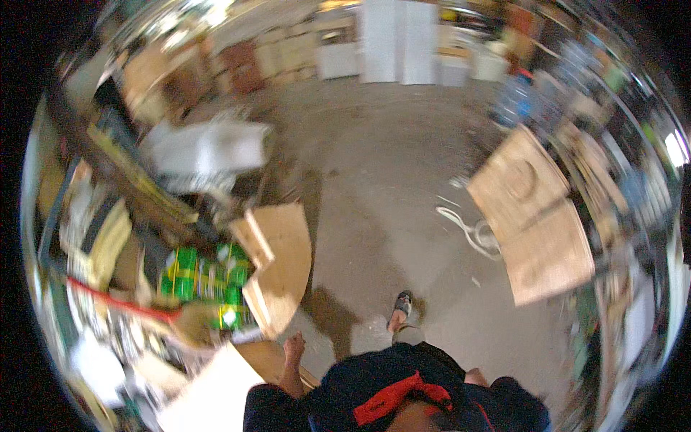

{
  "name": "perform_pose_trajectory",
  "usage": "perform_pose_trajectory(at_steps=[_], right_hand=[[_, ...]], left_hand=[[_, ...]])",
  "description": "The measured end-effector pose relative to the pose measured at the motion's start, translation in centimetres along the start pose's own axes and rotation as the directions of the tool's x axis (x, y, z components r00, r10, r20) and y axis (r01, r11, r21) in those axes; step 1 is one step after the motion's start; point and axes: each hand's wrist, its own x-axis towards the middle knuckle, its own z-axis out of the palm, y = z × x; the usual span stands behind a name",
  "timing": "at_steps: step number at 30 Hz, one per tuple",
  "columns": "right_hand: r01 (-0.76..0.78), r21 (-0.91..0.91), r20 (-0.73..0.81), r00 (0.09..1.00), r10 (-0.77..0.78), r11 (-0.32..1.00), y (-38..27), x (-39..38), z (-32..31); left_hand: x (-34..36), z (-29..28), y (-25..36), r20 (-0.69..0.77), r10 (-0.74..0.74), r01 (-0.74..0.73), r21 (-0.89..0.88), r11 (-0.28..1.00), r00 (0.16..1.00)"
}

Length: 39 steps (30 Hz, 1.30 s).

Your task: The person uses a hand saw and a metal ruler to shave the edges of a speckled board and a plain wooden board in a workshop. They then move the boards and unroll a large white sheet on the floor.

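My left hand (pixel 294 347) hangs low beside my body, at the lower left of the middle. It is small and blurred, so its fingers cannot be read. Just beyond it lies a notched plywood piece (pixel 291 270); another wooden board (pixel 259 356) is close to its left side, and I cannot tell whether the hand touches it. Of my right arm only a small patch of skin (pixel 475 377) shows past the dark sleeve; whatever that hand does is hidden. My foot in a dark shoe (pixel 403 305) is on the floor ahead.
Green packs with yellow bands (pixel 191 275) sit among clutter at left, near a red bar (pixel 122 299). Large plywood sheets (pixel 536 216) lie at right, beside a white looped strap (pixel 471 232). White panels (pixel 398 42) and boxes line the far side; clear bottles (pixel 512 101) stand far right.
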Motion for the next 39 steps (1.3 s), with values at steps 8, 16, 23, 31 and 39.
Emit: perform_pose_trajectory(at_steps=[8, 16, 23, 31, 39], right_hand=[[0.525, -0.696, -0.217, 0.496, -0.841, 0.49, -42.5, 19.8, -35.4], [0.981, -0.041, -0.325, -0.191, -0.926, -0.188, -96.7, -18.7, -54.7], [0.576, -0.249, 0.35, -0.697, -0.626, -0.779, -117.6, -32.6, -59.0], [0.517, -0.267, 0.477, -0.663, -0.578, -0.813, -139.7, -26.4, -62.4], [0.444, -0.111, 0.571, -0.703, -0.423, -0.889, -165.7, -22.2, -63.0]], left_hand=[[-4.1, 8.9, 3.8, 0.028, -0.384, 0.367, 0.237, 0.899, 0.923], [17.6, 15.3, 17.2, 0.284, -0.436, 0.27, 0.475, 0.837, 0.854], [47.5, 10.4, 41.2, -0.11, -0.102, 0.116, 0.133, 0.984, 0.989], [59.1, 4.5, 61.4, -0.39, 0.123, -0.168, -0.085, 0.982, 0.913], [59.7, 12.9, 57.4, -0.358, -0.406, 0.363, -0.182, 0.914, 0.841]])
